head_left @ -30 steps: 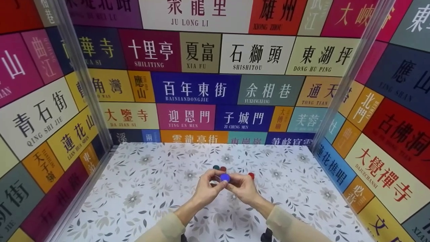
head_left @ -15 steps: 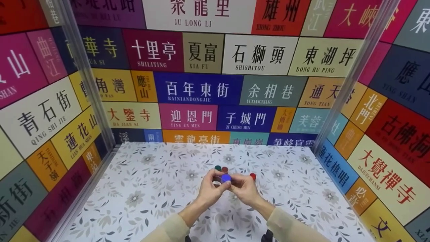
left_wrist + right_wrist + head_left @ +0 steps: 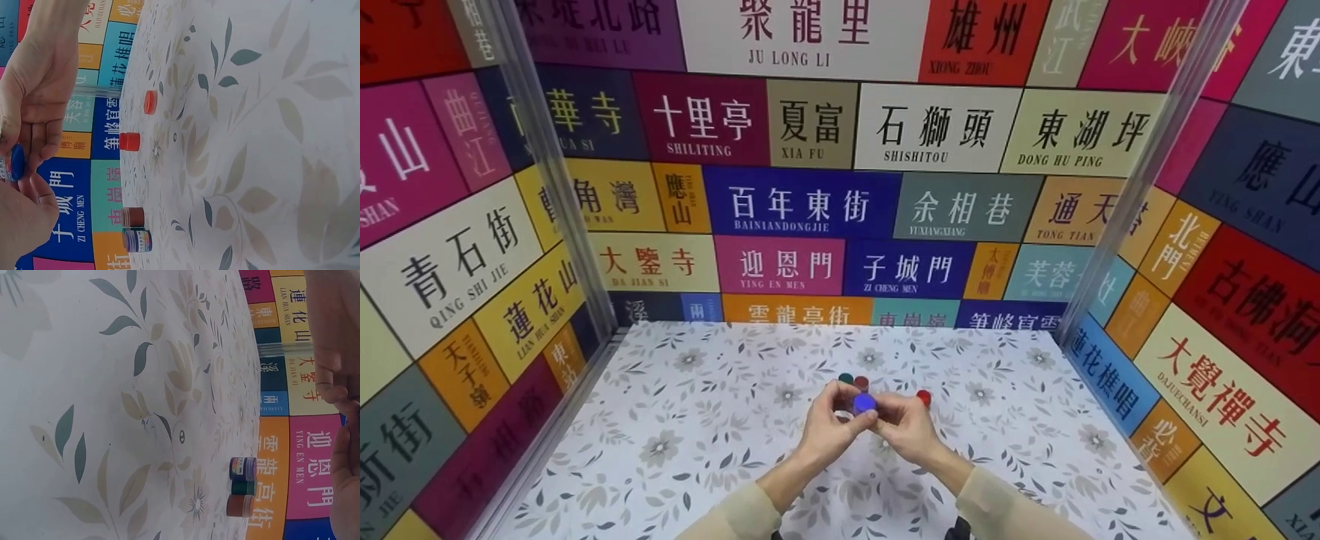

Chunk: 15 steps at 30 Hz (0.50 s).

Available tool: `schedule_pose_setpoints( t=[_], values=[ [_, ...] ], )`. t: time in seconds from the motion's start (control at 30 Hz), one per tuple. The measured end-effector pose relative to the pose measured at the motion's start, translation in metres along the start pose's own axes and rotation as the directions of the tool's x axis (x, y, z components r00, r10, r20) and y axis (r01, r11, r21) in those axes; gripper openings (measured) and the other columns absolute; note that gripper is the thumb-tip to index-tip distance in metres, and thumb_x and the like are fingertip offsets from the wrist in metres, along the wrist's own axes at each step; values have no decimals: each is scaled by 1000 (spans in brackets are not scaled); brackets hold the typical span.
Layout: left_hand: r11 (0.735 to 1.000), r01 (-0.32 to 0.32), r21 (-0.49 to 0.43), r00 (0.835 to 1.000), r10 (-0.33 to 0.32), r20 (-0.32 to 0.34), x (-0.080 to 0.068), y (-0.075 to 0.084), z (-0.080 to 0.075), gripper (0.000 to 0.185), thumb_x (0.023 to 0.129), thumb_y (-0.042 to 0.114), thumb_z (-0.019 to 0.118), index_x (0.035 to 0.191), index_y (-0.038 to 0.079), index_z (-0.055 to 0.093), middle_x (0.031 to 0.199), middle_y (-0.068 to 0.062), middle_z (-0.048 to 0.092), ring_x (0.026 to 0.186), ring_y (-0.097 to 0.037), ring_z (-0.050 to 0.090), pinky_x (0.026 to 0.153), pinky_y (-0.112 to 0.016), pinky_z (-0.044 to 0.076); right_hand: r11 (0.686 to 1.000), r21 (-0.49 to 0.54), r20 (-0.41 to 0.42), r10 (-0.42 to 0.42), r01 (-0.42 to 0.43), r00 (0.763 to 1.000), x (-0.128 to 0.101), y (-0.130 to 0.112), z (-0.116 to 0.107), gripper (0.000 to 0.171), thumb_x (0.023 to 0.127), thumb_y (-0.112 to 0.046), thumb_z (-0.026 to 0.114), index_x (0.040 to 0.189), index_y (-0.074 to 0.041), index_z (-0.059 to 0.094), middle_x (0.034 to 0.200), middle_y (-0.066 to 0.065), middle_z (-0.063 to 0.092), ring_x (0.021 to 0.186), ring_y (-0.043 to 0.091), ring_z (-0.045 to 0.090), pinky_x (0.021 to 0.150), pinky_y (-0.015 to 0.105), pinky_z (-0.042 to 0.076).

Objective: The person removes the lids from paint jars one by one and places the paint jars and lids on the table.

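Observation:
Both hands meet over the middle of the table around a small paint jar with a blue lid (image 3: 864, 403). My left hand (image 3: 831, 429) pinches the jar, thumb at the lid's near edge and forefinger arched behind it. From the other side, the fingers of my right hand (image 3: 906, 426) grip it too. The left wrist view shows part of the label under the blue lid (image 3: 18, 162). Beyond the hands stand a green jar (image 3: 846, 379) and a brown jar (image 3: 861, 382), partly covered by the left hand. A red jar (image 3: 923, 397) sits past the right hand.
A jar with a printed label (image 3: 242, 468) stands beside the green and brown ones. In the left wrist view, a red-orange disc-like piece (image 3: 150, 102) lies near the red jar (image 3: 130, 142). Sign-printed walls enclose the flower-patterned table (image 3: 660, 450) at the back and sides.
The head view has shifted slightly. Both hands stay together around the blue-lidded jar, with only small finger movement; the jars on the table stay where they were.

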<state>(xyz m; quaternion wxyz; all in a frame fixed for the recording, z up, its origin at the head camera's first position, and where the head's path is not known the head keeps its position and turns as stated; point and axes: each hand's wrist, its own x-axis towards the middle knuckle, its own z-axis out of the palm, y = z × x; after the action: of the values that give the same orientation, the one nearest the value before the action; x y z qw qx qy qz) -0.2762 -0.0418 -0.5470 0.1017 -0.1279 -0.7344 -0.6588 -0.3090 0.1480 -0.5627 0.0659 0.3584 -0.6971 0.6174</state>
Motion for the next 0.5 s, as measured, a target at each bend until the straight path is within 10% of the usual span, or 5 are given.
schedule_pose_setpoints(
  t=[0.5],
  values=[
    [997, -73, -4, 982, 72, 175, 6, -2, -16, 39, 100, 12, 83, 137, 2, 76, 123, -27, 75, 98, -4, 68, 84, -24, 58, 1000, -18, 14, 3, -3, 1000, 3, -7, -2, 19, 99, 4, 79, 117, 9, 82, 106, 28, 83, 95, 3, 79, 84, 21, 65]
  ],
)
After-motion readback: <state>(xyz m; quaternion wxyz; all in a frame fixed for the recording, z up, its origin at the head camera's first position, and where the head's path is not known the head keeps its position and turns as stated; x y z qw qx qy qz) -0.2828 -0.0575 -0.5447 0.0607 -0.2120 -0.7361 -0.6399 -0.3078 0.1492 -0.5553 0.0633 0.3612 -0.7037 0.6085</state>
